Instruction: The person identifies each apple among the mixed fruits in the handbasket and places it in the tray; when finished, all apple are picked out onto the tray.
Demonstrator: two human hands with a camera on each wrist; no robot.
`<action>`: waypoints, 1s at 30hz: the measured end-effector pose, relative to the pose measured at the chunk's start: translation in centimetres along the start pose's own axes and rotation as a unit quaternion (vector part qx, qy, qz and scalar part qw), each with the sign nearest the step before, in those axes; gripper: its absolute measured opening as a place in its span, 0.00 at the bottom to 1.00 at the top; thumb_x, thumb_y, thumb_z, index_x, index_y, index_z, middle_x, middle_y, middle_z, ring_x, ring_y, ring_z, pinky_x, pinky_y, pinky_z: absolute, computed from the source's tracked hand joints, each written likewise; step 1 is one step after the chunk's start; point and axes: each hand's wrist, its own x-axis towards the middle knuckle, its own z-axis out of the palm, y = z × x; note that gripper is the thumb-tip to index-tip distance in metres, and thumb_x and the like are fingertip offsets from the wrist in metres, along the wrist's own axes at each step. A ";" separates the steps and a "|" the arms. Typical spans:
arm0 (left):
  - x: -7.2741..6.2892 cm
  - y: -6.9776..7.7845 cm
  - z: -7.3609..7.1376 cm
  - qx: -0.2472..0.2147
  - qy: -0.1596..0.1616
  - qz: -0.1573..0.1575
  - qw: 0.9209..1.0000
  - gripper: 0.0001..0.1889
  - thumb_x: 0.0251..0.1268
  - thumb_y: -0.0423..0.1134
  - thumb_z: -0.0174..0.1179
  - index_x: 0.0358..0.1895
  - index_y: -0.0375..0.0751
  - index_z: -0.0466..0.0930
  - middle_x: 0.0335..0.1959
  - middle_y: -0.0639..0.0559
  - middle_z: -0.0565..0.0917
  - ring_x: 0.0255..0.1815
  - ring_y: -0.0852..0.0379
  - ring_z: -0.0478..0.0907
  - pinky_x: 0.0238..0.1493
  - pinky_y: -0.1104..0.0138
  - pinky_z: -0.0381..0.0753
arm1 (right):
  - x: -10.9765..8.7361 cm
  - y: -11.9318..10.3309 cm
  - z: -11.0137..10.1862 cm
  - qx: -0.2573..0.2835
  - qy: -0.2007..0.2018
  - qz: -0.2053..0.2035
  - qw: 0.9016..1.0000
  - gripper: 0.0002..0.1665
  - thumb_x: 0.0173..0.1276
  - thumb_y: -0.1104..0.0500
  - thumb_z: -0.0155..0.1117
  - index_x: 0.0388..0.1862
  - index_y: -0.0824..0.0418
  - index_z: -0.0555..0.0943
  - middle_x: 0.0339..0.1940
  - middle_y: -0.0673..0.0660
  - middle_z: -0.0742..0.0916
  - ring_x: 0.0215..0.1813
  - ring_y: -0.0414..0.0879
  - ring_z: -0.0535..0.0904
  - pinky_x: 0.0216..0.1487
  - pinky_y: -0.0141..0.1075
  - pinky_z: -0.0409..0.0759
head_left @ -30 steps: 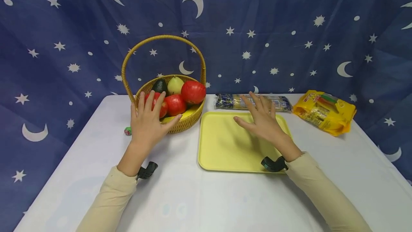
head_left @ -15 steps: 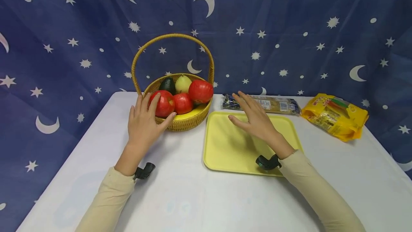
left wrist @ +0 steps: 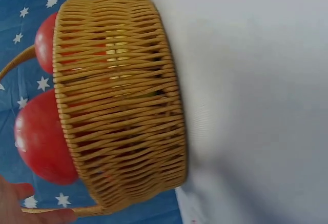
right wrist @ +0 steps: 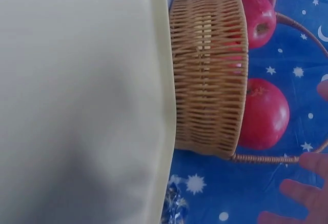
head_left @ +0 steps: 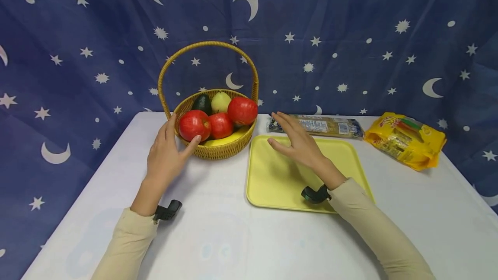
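Observation:
A wicker basket (head_left: 223, 152) with a tall arched handle stands left of centre. It holds several red round fruits (head_left: 194, 125), a pale green pear (head_left: 221, 102), a dark avocado (head_left: 201, 103) and a yellow banana (head_left: 229, 138). My left hand (head_left: 165, 152) is raised beside the basket's left front, fingers spread toward its rim and thumb apart, holding nothing. Over the yellow tray (head_left: 272, 185), my right hand (head_left: 299, 146) hovers with extended fingers and an empty palm. In the left wrist view, the woven side (left wrist: 118, 106) fills much of the picture, with a few fingertips at lower left.
Behind the tray lies a long clear-and-blue packet (head_left: 330, 126) with a barcode. A yellow bag (head_left: 406, 141) sits at the right on the white table (head_left: 233, 245). A blue curtain (head_left: 295, 12) with moons and stars hangs at the back.
My left hand has drawn left and slightly down, uncovering the front red fruit. The right hand has shifted left over the tray. The head view has turned a little left.

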 end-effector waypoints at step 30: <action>0.5 -2.3 2.7 -0.094 -0.060 -0.077 0.991 0.59 0.54 0.69 0.62 0.78 0.40 0.40 0.72 0.32 0.54 0.68 0.31 0.60 0.61 0.34 0.61 | 2.5 -1.5 2.5 0.034 0.067 -0.059 0.995 0.34 0.68 0.49 0.61 0.71 0.57 0.69 0.69 0.59 0.73 0.69 0.55 0.69 0.62 0.54 0.72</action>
